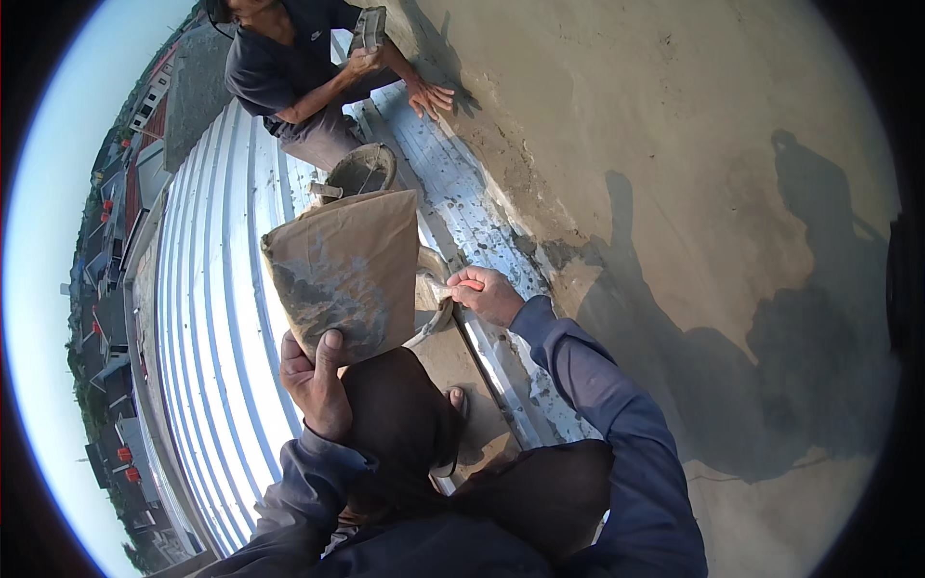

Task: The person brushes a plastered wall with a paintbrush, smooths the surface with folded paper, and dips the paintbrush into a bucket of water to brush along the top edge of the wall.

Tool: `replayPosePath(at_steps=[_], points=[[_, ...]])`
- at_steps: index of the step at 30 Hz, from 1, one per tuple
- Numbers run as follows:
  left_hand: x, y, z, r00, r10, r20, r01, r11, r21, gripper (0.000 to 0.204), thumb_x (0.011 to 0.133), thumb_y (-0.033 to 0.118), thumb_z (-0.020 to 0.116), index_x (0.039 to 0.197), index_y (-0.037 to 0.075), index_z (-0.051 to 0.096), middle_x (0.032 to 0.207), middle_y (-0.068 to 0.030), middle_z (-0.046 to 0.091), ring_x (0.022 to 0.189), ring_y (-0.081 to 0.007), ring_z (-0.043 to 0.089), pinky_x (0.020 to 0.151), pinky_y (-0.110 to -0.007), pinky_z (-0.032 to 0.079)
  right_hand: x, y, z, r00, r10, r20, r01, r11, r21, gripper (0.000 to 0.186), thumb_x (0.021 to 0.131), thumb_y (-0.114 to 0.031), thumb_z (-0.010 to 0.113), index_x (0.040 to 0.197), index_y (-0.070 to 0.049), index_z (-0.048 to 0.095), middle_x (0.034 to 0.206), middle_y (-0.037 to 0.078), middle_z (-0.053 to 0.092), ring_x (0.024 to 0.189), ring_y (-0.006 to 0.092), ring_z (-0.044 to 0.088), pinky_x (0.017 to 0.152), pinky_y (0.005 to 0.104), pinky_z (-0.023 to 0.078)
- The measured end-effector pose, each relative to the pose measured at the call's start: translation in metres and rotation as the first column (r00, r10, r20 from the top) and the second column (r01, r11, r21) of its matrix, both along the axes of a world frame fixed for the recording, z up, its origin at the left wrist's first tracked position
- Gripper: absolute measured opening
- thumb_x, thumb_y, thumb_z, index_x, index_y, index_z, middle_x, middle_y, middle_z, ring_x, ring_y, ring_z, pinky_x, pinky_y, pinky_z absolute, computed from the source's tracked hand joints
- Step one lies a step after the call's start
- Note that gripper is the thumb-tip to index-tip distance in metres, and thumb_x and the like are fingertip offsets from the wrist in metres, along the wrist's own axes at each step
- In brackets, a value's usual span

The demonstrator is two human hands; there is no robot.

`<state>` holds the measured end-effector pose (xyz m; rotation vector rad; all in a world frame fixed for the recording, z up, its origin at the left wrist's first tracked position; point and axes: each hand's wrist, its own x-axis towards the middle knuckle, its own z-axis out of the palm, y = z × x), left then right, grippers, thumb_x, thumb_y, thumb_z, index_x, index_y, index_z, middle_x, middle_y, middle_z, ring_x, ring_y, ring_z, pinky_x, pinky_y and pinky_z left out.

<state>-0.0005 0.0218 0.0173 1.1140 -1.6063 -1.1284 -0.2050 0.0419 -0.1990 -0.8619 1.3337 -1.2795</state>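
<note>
My left hand (314, 383) grips the lower edge of a folded brown paper bag (337, 250), its face smeared with grey cement. My right hand (491, 294) holds a small tool (468, 285) with an orange handle and a pale head, just right of the bag. The tool's head is over a pale, dirty bucket (433, 260), which is partly hidden behind the bag. A dark bucket (376, 159) with mortar stands beyond the bag.
A co-worker (289, 87) crouches at the top, holding a grey block-like tool (369, 27). A corrugated metal roof (202, 318) runs along the left, rooftops far below it. A rendered wall (694, 144) bearing shadows fills the right, with splattered metal flashing (482, 231) along its foot.
</note>
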Motion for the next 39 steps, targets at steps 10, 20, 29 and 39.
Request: replayPosePath(at_steps=[10,20,29,39], points=[[0.028,-0.006,0.009,0.990,0.114,0.078,-0.121,0.988,0.098,0.032,0.081,0.012,0.068,0.104,-0.003,0.052,0.093,-0.0078,0.062,0.083,-0.0110,0.057,0.078,-0.025,0.046,0.072,-0.094,-0.025,0.767,0.232,-0.598,0.004,0.931,0.366,0.024,0.077,-0.027,0.063,0.093,-0.009,0.063,0.093,0.015,0.064,0.091,0.0327,0.061,0.076,0.0425,0.049],[0.009,0.001,0.038,0.931,-0.064,0.360,-0.041,0.960,0.276,0.030,0.076,0.014,0.072,0.096,-0.003,0.056,0.083,-0.0119,0.064,0.076,-0.0145,0.060,0.069,-0.028,0.048,0.014,-0.068,0.047,0.938,0.125,-0.324,-0.025,0.955,0.296,0.033,0.073,-0.032,0.065,0.091,-0.005,0.064,0.088,0.013,0.066,0.083,0.0241,0.064,0.073,0.0343,0.050],[0.013,0.027,0.079,0.869,-0.039,0.493,-0.169,0.913,0.371,0.036,0.075,0.021,0.071,0.097,-0.004,0.057,0.082,-0.0124,0.065,0.075,-0.0162,0.061,0.069,-0.031,0.049,0.033,0.060,0.093,0.944,-0.142,-0.298,0.299,0.746,0.594,0.025,0.078,-0.030,0.057,0.087,-0.010,0.068,0.085,0.012,0.067,0.082,0.0243,0.065,0.074,0.0340,0.050],[0.040,0.030,0.230,0.858,0.056,0.510,-0.277,0.888,0.368,0.030,0.077,0.016,0.068,0.095,-0.005,0.056,0.081,-0.0117,0.063,0.072,-0.0167,0.059,0.067,-0.029,0.048,0.071,0.298,0.200,0.904,0.134,-0.405,0.263,0.573,0.776,0.026,0.076,-0.030,0.057,0.082,-0.008,0.067,0.079,0.013,0.066,0.074,0.0211,0.063,0.069,0.0330,0.050]])
